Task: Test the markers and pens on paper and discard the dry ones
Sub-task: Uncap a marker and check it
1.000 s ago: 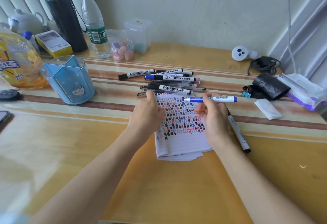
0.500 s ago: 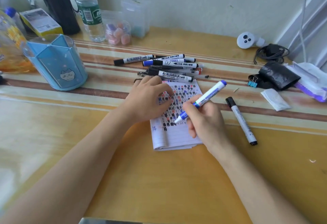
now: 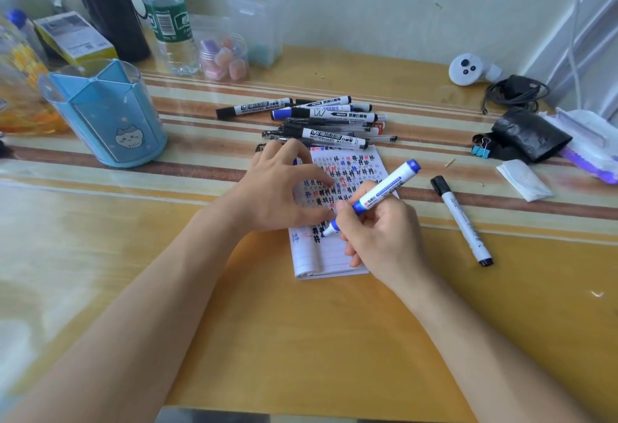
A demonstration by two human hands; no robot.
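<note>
A small lined notepad (image 3: 329, 255) lies mid-table, covered with black, red and blue test marks. My left hand (image 3: 281, 188) rests flat on its left part with fingers spread. My right hand (image 3: 381, 235) grips an uncapped blue whiteboard marker (image 3: 378, 195), and its tip touches the paper low on the page. Just beyond the pad lies a pile of several markers and pens (image 3: 321, 121). One black-capped marker (image 3: 463, 220) lies alone to the right of the pad.
A blue pen holder (image 3: 107, 115) stands at left. Bottles, a flask and small plastic boxes line the back wall. At right lie a black pouch (image 3: 528, 135), blue binder clips (image 3: 481, 150), a folded tissue (image 3: 523, 180), a cable and a white controller (image 3: 468, 70).
My right hand turned the blue marker from level above the pad to tip-down on the paper. My left hand came to lie flat on the page. The view dipped towards the table.
</note>
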